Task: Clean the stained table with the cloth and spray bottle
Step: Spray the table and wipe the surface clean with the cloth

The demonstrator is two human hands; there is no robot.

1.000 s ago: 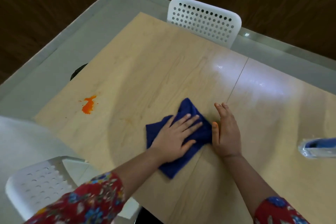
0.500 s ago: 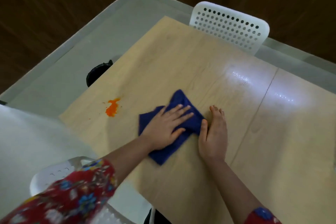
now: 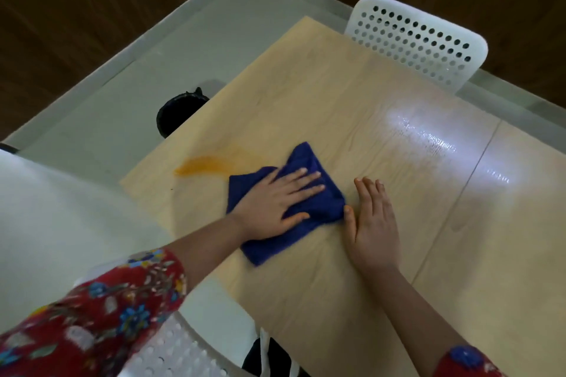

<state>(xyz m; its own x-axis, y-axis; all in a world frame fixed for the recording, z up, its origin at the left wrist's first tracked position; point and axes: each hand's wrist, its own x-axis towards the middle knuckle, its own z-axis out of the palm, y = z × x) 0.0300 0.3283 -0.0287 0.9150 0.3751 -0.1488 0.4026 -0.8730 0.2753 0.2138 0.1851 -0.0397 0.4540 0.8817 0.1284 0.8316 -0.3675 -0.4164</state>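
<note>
Pressing my left hand [image 3: 277,202] flat, fingers spread, on the blue cloth [image 3: 294,211], so the orange stain [image 3: 208,165] sits just off its left edge, streak running leftward; right hand [image 3: 372,217] rests open beside the cloth, farther away, so left hand pushes.

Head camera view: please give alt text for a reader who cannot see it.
A left hand presses a blue cloth flat on a light wooden table, beside a smeared orange stain. The right hand rests open against the cloth's edge; a white perforated chair stands behind.
</note>
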